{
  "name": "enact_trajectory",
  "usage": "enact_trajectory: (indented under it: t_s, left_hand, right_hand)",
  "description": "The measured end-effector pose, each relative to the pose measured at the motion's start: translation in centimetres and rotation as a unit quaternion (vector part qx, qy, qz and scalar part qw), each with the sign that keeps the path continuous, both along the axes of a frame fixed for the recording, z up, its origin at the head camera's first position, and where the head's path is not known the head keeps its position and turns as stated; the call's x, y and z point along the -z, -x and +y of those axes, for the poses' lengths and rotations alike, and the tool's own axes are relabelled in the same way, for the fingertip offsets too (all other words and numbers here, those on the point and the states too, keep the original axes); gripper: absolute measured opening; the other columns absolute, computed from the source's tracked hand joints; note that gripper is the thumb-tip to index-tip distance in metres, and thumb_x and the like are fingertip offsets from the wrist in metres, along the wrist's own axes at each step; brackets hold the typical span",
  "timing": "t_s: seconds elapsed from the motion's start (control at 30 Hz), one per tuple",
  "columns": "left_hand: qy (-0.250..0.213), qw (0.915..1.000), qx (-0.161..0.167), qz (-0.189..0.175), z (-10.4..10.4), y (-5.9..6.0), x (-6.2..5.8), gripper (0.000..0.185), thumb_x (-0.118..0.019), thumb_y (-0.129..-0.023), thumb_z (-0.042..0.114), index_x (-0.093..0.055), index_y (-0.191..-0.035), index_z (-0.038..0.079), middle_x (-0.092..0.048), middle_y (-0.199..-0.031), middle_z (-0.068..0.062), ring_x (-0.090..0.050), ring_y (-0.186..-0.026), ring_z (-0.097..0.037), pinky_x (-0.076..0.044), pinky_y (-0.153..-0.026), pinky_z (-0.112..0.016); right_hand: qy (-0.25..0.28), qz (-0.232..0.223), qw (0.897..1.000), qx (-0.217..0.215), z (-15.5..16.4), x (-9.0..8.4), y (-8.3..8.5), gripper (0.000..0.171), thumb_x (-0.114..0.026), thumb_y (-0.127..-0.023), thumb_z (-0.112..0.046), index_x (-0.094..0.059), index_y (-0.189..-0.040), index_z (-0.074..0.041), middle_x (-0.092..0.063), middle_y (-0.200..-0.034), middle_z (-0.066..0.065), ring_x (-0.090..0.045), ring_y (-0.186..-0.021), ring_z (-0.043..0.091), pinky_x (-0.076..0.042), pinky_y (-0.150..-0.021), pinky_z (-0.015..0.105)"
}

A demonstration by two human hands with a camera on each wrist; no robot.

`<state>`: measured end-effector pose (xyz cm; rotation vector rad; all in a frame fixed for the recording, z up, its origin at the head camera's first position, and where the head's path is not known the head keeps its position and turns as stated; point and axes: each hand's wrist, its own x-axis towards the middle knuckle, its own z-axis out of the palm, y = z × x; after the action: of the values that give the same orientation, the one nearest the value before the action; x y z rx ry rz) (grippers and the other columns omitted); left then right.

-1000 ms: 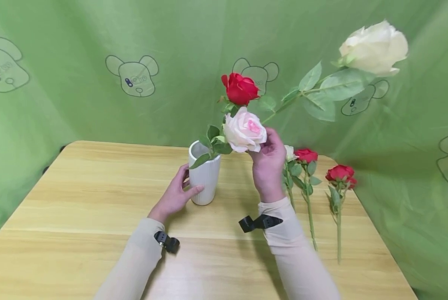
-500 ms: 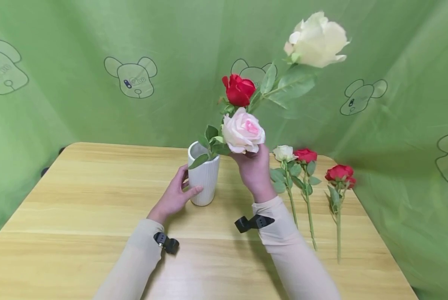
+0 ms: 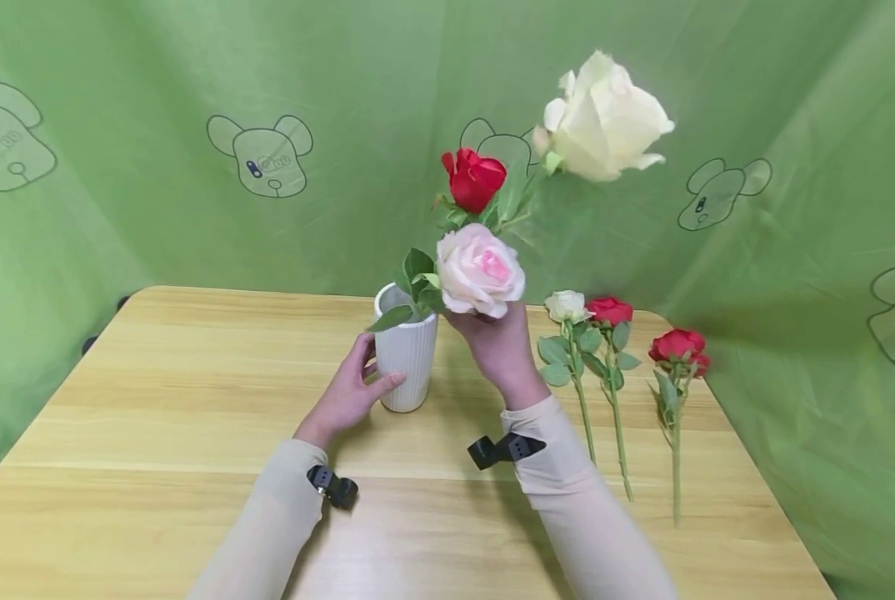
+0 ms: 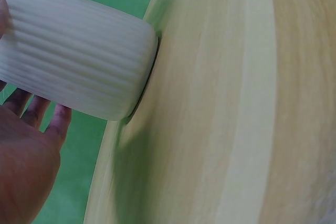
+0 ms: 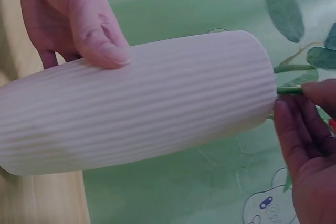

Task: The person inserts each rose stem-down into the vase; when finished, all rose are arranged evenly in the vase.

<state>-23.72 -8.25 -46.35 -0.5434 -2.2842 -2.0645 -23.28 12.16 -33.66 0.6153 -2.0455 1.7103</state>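
Note:
A white ribbed vase (image 3: 406, 354) stands on the wooden table (image 3: 155, 400). It holds a red rose (image 3: 473, 177) and a pink rose (image 3: 480, 268). My left hand (image 3: 353, 383) grips the vase's side, thumb in front. My right hand (image 3: 495, 342), just right of the vase mouth, pinches the stem of a big cream-white rose (image 3: 605, 117) that leans up and to the right. In the right wrist view the vase (image 5: 136, 108) fills the frame, and my right hand (image 5: 307, 140) pinches the green stem (image 5: 289, 91) at its rim. The left wrist view shows the vase (image 4: 73, 72) against my left hand (image 4: 29, 150).
Three more flowers lie on the table's right side: a small white rose (image 3: 567, 306), a red rose (image 3: 611, 310) and another red rose (image 3: 678, 344). A green cloth (image 3: 192, 100) with cartoon prints hangs behind and around the table.
My right hand has moved left to the vase mouth. The cream-white rose has swung from far right to nearly above the vase and stands steeper. My left hand has stayed on the vase.

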Motion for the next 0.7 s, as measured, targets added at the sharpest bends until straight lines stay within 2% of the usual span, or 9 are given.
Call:
enact_trajectory:
  t_s: [0.13, 0.27, 0.4, 0.47, 0.6, 0.7]
  left_hand:
    - [0.004, 1.0, -0.004, -0.001, 0.06, 0.12, 0.14, 0.074, -0.072, -0.089, 0.01, -0.029, -0.15, 0.004, -0.038, -0.148, -0.02, -0.036, -0.136, -0.032, -0.032, -0.113, -0.046]
    - [0.006, 1.0, -0.005, -0.001, 0.04, 0.19, 0.21, 0.074, -0.072, -0.089, 0.01, -0.029, -0.15, 0.004, -0.037, -0.149, -0.02, -0.035, -0.137, -0.032, -0.032, -0.113, -0.046]
    - [0.006, 1.0, -0.005, -0.001, 0.01, 0.11, 0.17, 0.074, -0.072, -0.089, 0.01, -0.029, -0.149, 0.005, -0.037, -0.15, -0.02, -0.035, -0.137, -0.033, -0.032, -0.113, -0.047]
    - [0.004, 1.0, -0.004, -0.003, 0.03, 0.09, 0.16, 0.074, -0.072, -0.089, 0.01, -0.029, -0.149, 0.005, -0.037, -0.149, -0.02, -0.035, -0.137, -0.032, -0.032, -0.113, -0.047]
    - [0.006, 0.9999, -0.008, -0.007, 0.11, 0.03, 0.11, 0.073, -0.072, -0.09, 0.011, -0.03, -0.149, 0.005, -0.038, -0.148, -0.019, -0.036, -0.136, -0.03, -0.032, -0.113, -0.045]
    - [0.006, 0.9999, -0.01, -0.004, 0.16, 0.07, 0.13, 0.073, -0.072, -0.09, 0.011, -0.03, -0.149, 0.005, -0.039, -0.148, -0.019, -0.036, -0.136, -0.03, -0.033, -0.113, -0.044]
  right_hand:
    - [-0.058, 0.021, 0.997, 0.049, 0.4, -0.48, -0.21, 0.044, -0.074, -0.08, 0.009, -0.058, -0.122, 0.01, -0.064, -0.115, 0.024, -0.061, -0.108, 0.034, -0.049, -0.097, 0.041]
    - [-0.055, 0.026, 0.995, 0.075, 0.5, -0.77, -0.32, 0.033, -0.072, -0.081, 0.009, -0.064, -0.113, 0.013, -0.067, -0.107, 0.027, -0.064, -0.1, 0.038, -0.053, -0.091, 0.044]
    - [-0.028, -0.003, 0.999, 0.043, 0.36, -0.74, -0.31, 0.038, -0.066, -0.084, 0.012, -0.059, -0.122, 0.012, -0.063, -0.117, 0.025, -0.06, -0.109, 0.035, -0.05, -0.097, 0.041]
    - [-0.033, -0.018, 0.999, 0.014, 0.32, -0.6, -0.14, 0.044, -0.065, -0.085, 0.012, -0.055, -0.128, 0.01, -0.06, -0.124, 0.024, -0.056, -0.115, 0.033, -0.047, -0.101, 0.04]
    - [-0.09, -0.041, 0.995, -0.015, 0.46, -0.33, 0.12, 0.052, -0.07, -0.085, 0.005, -0.052, -0.135, 0.005, -0.056, -0.131, 0.021, -0.051, -0.123, 0.031, -0.041, -0.106, 0.041]
    - [-0.118, -0.056, 0.991, 0.004, 0.72, -0.3, -0.01, 0.051, -0.073, -0.086, -0.001, -0.055, -0.133, 0.004, -0.059, -0.129, 0.019, -0.053, -0.122, 0.031, -0.043, -0.105, 0.042]
